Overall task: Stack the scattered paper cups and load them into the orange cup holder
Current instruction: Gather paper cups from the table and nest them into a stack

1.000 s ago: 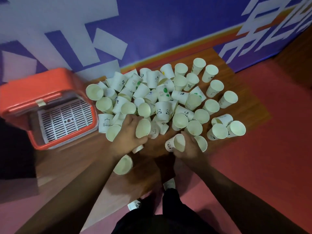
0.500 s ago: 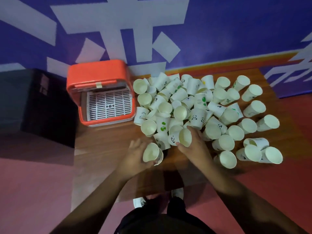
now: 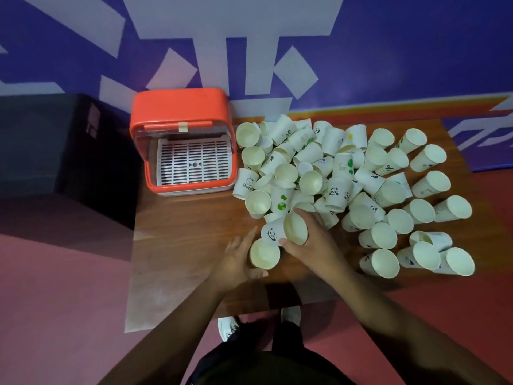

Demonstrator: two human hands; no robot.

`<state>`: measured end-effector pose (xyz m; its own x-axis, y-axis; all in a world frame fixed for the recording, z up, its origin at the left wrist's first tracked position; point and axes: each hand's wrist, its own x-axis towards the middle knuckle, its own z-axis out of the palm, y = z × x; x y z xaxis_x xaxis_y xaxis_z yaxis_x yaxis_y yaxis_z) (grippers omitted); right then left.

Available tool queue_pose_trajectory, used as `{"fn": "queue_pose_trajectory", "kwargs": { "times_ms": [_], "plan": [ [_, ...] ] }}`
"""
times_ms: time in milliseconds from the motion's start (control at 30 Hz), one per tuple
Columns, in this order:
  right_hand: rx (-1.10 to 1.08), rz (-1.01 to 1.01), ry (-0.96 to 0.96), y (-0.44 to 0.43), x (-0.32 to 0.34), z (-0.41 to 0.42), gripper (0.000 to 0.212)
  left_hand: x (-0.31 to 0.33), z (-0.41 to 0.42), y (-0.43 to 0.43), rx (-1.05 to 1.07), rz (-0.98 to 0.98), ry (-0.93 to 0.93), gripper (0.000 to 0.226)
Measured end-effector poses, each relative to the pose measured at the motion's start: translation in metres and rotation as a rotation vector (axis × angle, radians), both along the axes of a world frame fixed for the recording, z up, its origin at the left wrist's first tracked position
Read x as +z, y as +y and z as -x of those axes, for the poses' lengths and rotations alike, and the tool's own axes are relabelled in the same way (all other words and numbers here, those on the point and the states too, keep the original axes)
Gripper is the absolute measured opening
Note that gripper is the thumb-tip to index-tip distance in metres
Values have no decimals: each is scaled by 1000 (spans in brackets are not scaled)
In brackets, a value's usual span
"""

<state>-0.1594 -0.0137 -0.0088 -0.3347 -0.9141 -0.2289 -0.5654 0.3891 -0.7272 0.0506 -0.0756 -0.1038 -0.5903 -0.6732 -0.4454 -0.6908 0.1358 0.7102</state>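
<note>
Head view is showing a white paper cup with a panda print (image 3: 280, 232) lying on its side at the near edge of the pile, its open mouth facing the camera. The right hand (image 3: 313, 245) is gripping it, fingers curled over the rim and thumb pressing the wall from below. Just beside it, nearly touching, a second plain white paper cup (image 3: 264, 254) is sitting in the left hand (image 3: 236, 259), whose fingers are wrapping loosely around its side with the thumb underneath. Behind both hands a heap of scattered white paper cups (image 3: 333, 173) is spreading across the brown wooden table (image 3: 188, 232), some upright, many tipped over, several bearing green or panda marks. Left of the heap, touching its outer cups, the orange plastic cup holder (image 3: 180, 118) is standing with its lid raised, showing a white slotted tray (image 3: 194, 162) inside. A blue and white patterned wall (image 3: 361, 51) is rising behind the table.
</note>
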Motion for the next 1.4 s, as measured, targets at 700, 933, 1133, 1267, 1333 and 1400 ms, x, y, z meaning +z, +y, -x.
{"fn": "queue_pose_trajectory", "kwargs": {
  "times_ms": [700, 933, 1133, 1267, 1333, 1400],
  "plan": [
    [278, -193, -6, 14, -64, -32, 103, 4, 19, 15, 444, -537, 334, 26],
    [33, -103, 116, -3, -49, 21, 58, 5, 23, -28, 546, -238, 165, 28],
    [98, -177, 452, -32, -69, 45, 41, 7, 44, -85, 283, 108, -20, 50],
    [182, -304, 553, -39, -80, 42, 26, -8, 60, -99, 143, 163, -132, 49],
    [197, -284, 594, -39, -85, 43, 20, -15, 62, -100, 113, 165, -159, 42],
    [201, -257, 613, -39, -90, 44, 16, -20, 63, -97, 111, 176, -146, 36]
  ]
}}
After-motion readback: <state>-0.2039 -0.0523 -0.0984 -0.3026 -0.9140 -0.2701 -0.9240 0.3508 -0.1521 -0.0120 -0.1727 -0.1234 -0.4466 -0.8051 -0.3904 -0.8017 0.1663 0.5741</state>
